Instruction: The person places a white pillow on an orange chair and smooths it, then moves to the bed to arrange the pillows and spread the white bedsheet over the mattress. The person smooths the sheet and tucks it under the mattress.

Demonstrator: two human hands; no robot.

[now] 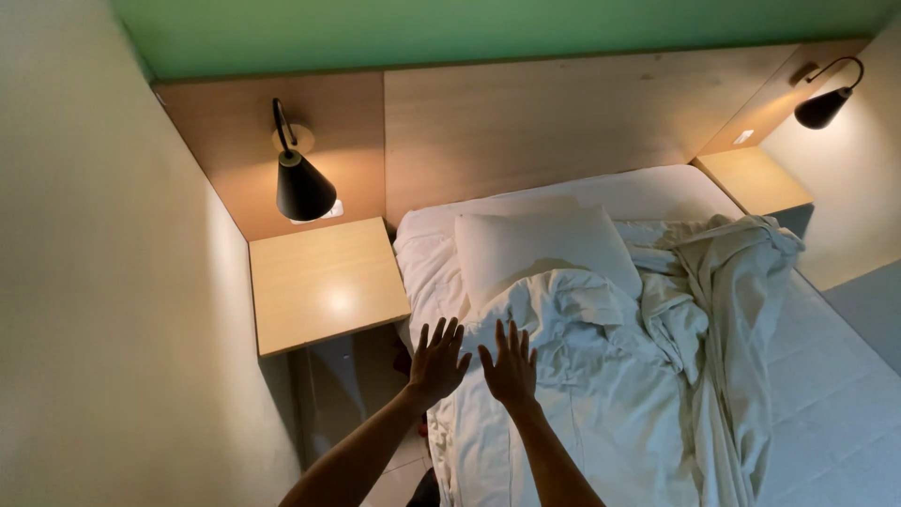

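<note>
Bed (826, 376): filling the right of the view, its head lying against a wooden headboard (526, 122) under a green wall (469, 28); the white fitted sheet is showing bare along the far side.

Blanket (713, 310): white, lying bunched in a long ridge down the middle of the bed, thrown back and so leaving the mattress uncovered beyond it.

Pillow (540, 246): white, resting flat at the head end, its lower edge tucked under crumpled bedding.

Bedside shelves: one on the near side (324, 282), one across the bed (751, 178), each sitting beneath a black cone lamp (302, 183) (826, 105) angled down to light it.

Left hand (437, 361): open, fingers spreading, palm down, hovering over the near edge of the bed.

Right hand (510, 368): open likewise, just beside the left, over the rumpled blanket. Neither is gripping anything; whether the palms are touching cloth is hard to tell from this angle.
</note>
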